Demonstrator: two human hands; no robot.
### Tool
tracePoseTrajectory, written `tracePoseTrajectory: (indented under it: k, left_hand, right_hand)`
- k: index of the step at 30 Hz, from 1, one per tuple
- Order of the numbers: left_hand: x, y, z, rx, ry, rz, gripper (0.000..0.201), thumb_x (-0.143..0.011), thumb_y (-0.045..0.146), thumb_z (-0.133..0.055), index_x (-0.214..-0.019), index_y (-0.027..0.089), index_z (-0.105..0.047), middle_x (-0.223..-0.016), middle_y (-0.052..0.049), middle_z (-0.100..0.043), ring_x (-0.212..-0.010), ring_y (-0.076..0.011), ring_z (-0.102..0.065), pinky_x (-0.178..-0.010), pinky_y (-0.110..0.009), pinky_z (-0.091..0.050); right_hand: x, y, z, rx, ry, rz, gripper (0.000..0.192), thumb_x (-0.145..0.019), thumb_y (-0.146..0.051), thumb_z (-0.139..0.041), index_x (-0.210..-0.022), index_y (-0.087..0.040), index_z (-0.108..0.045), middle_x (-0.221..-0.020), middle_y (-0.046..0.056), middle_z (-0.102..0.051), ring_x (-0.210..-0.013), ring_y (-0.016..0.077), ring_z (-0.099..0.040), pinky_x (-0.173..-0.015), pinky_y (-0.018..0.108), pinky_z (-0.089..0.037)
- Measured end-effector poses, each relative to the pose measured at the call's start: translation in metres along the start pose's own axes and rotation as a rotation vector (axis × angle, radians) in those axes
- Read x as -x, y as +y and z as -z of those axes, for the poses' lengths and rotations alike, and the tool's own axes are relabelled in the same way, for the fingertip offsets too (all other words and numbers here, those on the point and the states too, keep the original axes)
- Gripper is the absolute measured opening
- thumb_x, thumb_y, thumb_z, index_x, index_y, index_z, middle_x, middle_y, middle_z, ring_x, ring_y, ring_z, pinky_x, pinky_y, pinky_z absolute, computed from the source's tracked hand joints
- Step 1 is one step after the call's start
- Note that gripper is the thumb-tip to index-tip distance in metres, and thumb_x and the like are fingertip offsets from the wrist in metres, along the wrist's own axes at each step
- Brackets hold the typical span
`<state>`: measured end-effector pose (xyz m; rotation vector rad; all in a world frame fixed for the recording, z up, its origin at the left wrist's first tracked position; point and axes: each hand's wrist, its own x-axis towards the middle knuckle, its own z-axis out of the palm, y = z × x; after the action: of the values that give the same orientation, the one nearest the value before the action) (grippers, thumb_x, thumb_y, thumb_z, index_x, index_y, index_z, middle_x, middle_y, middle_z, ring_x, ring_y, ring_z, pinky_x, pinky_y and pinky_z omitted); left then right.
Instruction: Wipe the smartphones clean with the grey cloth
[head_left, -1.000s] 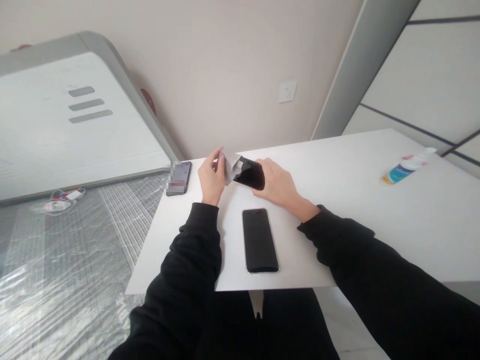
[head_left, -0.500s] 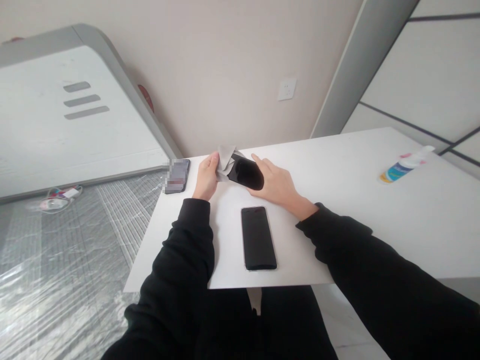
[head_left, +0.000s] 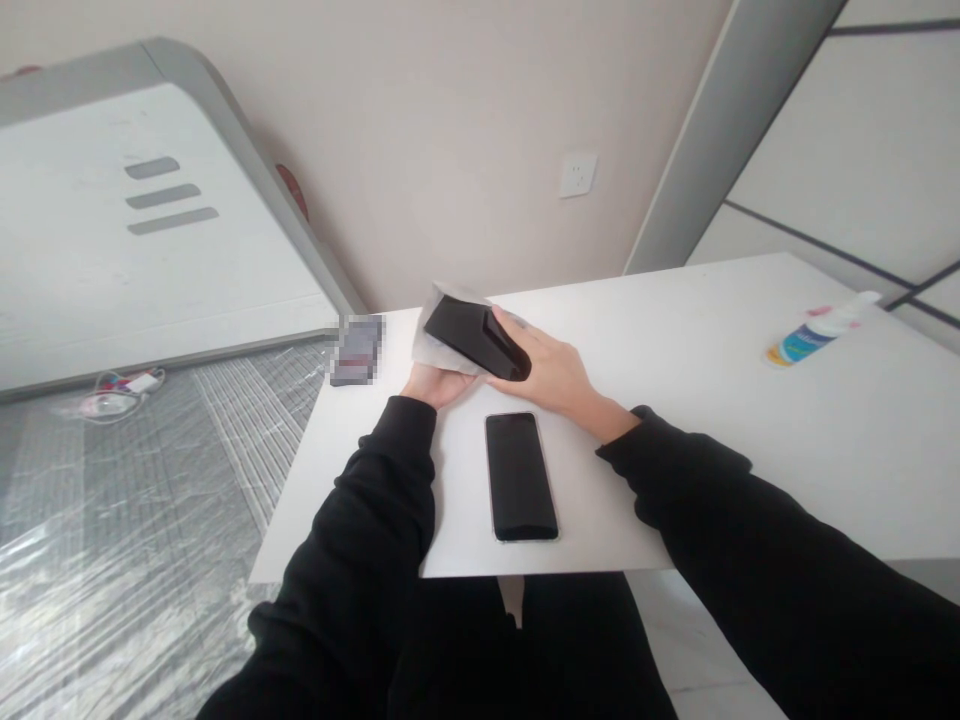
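Observation:
My right hand [head_left: 551, 368] grips a glossy black phone [head_left: 472, 332] by its right end, thumb and fingers on opposite edges. The phone is raised above the far part of the table and tilted. A light grey cloth [head_left: 429, 345] lies spread beneath and around its left end. Under the cloth my left hand [head_left: 441, 384] is palm up, holding the cloth against the phone's underside; most of its fingers are hidden. A second phone [head_left: 522, 478], dark screen up with a clear rim, rests on the table nearer to me.
On the white table [head_left: 697, 430], a spray bottle [head_left: 814, 335] lies at the far right. A blurred-out phone-like object [head_left: 358, 350] sits at the left edge. The wall stands behind the table, a large white panel [head_left: 150, 270] to the left, with cables [head_left: 120, 393] on the plastic-covered floor.
My left hand has turned from pinching the bunched cloth at the phone's left end to lying under it. The cloth has spread out beneath the phone, uncovering its left end.

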<state>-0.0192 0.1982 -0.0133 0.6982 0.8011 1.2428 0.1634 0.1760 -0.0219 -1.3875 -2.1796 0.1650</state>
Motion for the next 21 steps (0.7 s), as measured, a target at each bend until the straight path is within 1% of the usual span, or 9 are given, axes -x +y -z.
tracePoseTrajectory:
  k: [2,4,7,10,11,13,16,18,21]
  left_hand:
    - [0.003,-0.007,-0.007,0.006,-0.014,0.010,0.030,-0.098,0.042,-0.055,-0.104,0.021,-0.076,-0.104,-0.009,-0.080,-0.112,-0.0297,-0.073,-0.096,-0.044,-0.059]
    - [0.004,-0.007,-0.010,0.018,-0.011,-0.020,0.032,-0.096,0.048,-0.059,-0.108,0.023,-0.075,-0.108,-0.008,-0.079,-0.116,-0.0312,-0.071,-0.098,-0.046,-0.058]
    - [0.005,0.005,-0.006,0.039,0.005,-0.164,0.032,-0.095,0.052,-0.059,-0.108,0.026,-0.074,-0.109,-0.005,-0.079,-0.123,-0.0296,-0.067,-0.101,-0.042,-0.056]
    - [0.006,0.010,-0.003,0.049,-0.021,-0.309,0.036,-0.096,0.054,-0.055,-0.111,0.026,-0.073,-0.112,-0.006,-0.077,-0.128,-0.0293,-0.064,-0.104,-0.042,-0.055]
    - [0.006,0.008,-0.004,0.045,-0.036,-0.313,0.038,-0.095,0.055,-0.054,-0.112,0.026,-0.072,-0.114,-0.007,-0.077,-0.129,-0.0299,-0.063,-0.105,-0.043,-0.054]
    - [0.007,-0.001,-0.008,0.029,-0.055,-0.262,0.041,-0.095,0.057,-0.052,-0.110,0.024,-0.072,-0.118,-0.010,-0.076,-0.130,-0.0315,-0.062,-0.107,-0.045,-0.053]
    - [0.007,-0.011,-0.016,0.003,-0.069,-0.182,0.040,-0.096,0.056,-0.050,-0.102,0.022,-0.072,-0.119,-0.013,-0.075,-0.133,-0.0331,-0.060,-0.109,-0.045,-0.053]
    - [0.009,-0.009,-0.018,-0.012,-0.049,-0.209,0.037,-0.097,0.052,-0.049,-0.100,0.023,-0.072,-0.114,-0.012,-0.076,-0.135,-0.0326,-0.059,-0.110,-0.044,-0.052]
    - [0.012,-0.001,-0.019,-0.030,-0.004,-0.284,0.037,-0.096,0.054,-0.051,-0.101,0.024,-0.072,-0.106,-0.011,-0.078,-0.135,-0.0329,-0.059,-0.111,-0.045,-0.051]
  right_hand:
    - [-0.001,-0.001,0.001,-0.018,0.000,-0.017,0.098,-0.087,-0.059,-0.071,-0.167,-0.029,-0.023,-0.125,0.010,-0.069,-0.103,0.0342,-0.069,-0.084,0.039,-0.053]
    - [-0.001,-0.004,0.002,-0.022,-0.022,-0.030,0.098,-0.087,-0.060,-0.070,-0.167,-0.030,-0.022,-0.125,0.011,-0.070,-0.105,0.0352,-0.069,-0.085,0.040,-0.053]
    - [0.001,-0.008,0.000,-0.042,-0.090,-0.002,0.097,-0.088,-0.061,-0.069,-0.167,-0.031,-0.022,-0.122,0.009,-0.073,-0.105,0.0348,-0.070,-0.085,0.039,-0.052]
    - [0.003,-0.011,-0.003,-0.051,-0.137,0.016,0.097,-0.087,-0.061,-0.070,-0.167,-0.033,-0.021,-0.122,0.008,-0.075,-0.106,0.0346,-0.071,-0.082,0.038,-0.053]
    - [0.004,-0.011,-0.004,-0.058,-0.142,-0.002,0.097,-0.087,-0.061,-0.070,-0.167,-0.033,-0.021,-0.122,0.008,-0.076,-0.106,0.0351,-0.072,-0.082,0.038,-0.053]
    - [0.003,-0.010,-0.004,-0.086,-0.136,-0.080,0.095,-0.088,-0.061,-0.068,-0.167,-0.032,-0.023,-0.122,0.009,-0.077,-0.106,0.0368,-0.072,-0.082,0.040,-0.054]
    - [0.002,-0.011,-0.001,-0.136,-0.081,-0.165,0.090,-0.091,-0.061,-0.065,-0.166,-0.028,-0.027,-0.124,0.011,-0.077,-0.108,0.0383,-0.072,-0.084,0.043,-0.055]
    - [0.002,-0.013,0.003,-0.139,-0.054,-0.119,0.089,-0.091,-0.059,-0.065,-0.165,-0.028,-0.029,-0.124,0.010,-0.076,-0.108,0.0373,-0.072,-0.085,0.043,-0.055]
    - [0.003,-0.018,0.006,-0.092,-0.073,-0.025,0.090,-0.088,-0.059,-0.068,-0.165,-0.029,-0.031,-0.117,0.009,-0.078,-0.102,0.0360,-0.074,-0.082,0.041,-0.055]
